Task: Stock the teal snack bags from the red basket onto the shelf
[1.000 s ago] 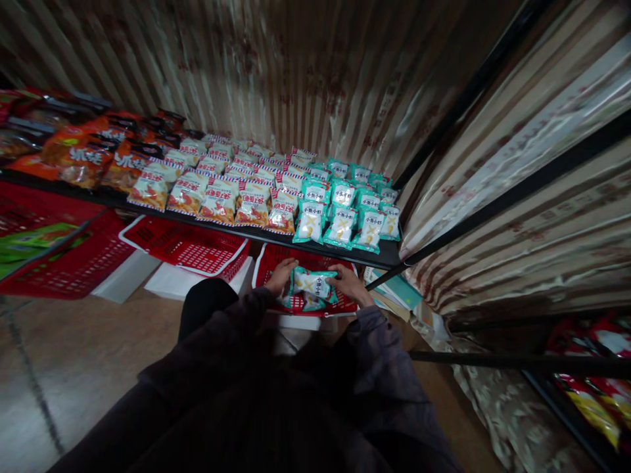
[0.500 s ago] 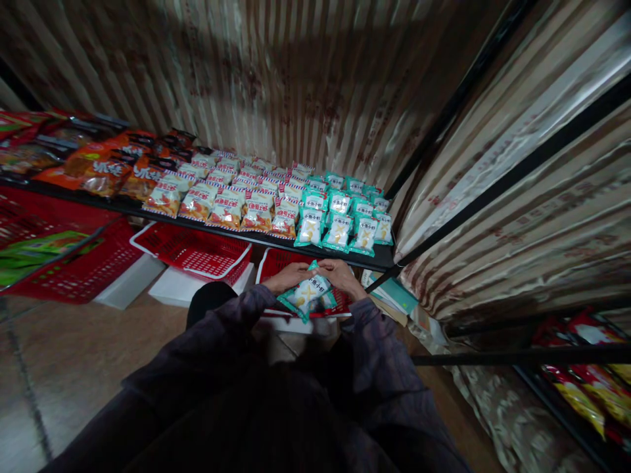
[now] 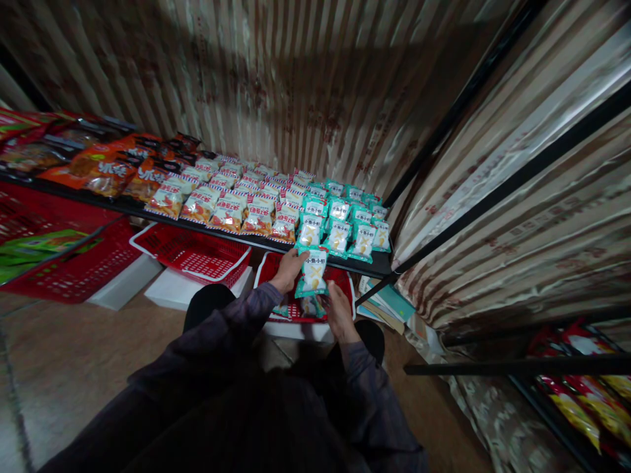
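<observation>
My left hand (image 3: 288,270) grips a teal and white snack packet (image 3: 313,272) by its left edge, holding it upright just below the front edge of the black shelf (image 3: 256,241). My right hand (image 3: 338,311) hovers lower, over a red basket (image 3: 347,284) with more teal packets (image 3: 310,305) inside; its fingers curl downward and I cannot see what they hold. Rows of matching teal packets (image 3: 345,223) lie on the shelf's right end, directly above the held packet.
Red and white snack bags (image 3: 231,203) and orange bags (image 3: 108,172) fill the shelf to the left. Another red basket (image 3: 194,253) sits on white boxes (image 3: 177,292). Books (image 3: 389,305) lie by the right shelf post. Striped curtains hang behind and right.
The teal packet was held low in both hands over the basket; my left hand has now raised it upright toward the shelf, and my right hand let go and dropped to the basket.
</observation>
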Motion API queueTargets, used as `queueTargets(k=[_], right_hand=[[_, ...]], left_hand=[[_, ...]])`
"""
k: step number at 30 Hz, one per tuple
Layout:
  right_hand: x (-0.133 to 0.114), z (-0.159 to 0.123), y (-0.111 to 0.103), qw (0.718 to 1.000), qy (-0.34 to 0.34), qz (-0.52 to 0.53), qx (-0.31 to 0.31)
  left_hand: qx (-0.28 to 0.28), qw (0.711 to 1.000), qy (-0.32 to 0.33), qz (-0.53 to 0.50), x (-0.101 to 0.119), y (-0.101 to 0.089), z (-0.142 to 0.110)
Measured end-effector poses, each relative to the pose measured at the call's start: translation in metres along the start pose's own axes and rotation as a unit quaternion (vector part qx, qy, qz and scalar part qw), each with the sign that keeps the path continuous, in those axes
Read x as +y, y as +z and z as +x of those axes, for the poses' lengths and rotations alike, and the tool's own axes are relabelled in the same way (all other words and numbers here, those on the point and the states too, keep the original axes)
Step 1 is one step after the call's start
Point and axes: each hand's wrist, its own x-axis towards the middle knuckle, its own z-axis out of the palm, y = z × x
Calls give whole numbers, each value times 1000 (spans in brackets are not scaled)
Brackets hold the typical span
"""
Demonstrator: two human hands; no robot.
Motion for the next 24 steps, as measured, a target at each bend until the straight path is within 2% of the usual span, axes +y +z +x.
queueTargets(k=[2, 6, 16, 24], right_hand=[[4, -8, 7, 995, 50, 82, -25], [-1, -13, 16, 987, 61, 150, 7], [7, -13, 12, 986, 61, 153, 28], [12, -16, 14, 989, 41, 138, 35]], left_hand=[[9, 1000, -1, -14, 1, 3, 0], [2, 1000, -5, -21, 6, 4, -3], [-5, 999, 34, 2, 21, -1, -8], [78, 996, 34, -11, 25, -6, -2]])
